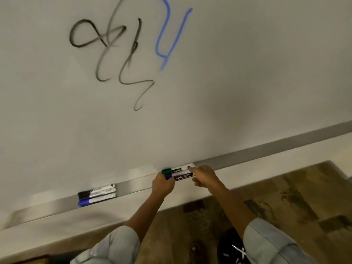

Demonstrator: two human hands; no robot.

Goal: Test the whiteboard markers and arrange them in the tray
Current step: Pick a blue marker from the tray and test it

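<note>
A grey metal tray (133,185) runs along the bottom of the whiteboard (209,92). Two markers lie side by side in it: a green-capped marker (176,170) behind and a blue-capped marker (181,177) in front. My left hand (162,184) grips the cap end of the blue-capped marker. My right hand (203,176) pinches the markers' other ends. Farther left in the tray lie a black-capped marker (97,192) and another blue-capped marker (96,200), both untouched.
Black scribbles (106,54) and blue strokes (169,35) mark the board above. Below the tray is a pale wall strip, then patterned floor (285,197). A black shoe (232,250) shows near the bottom edge.
</note>
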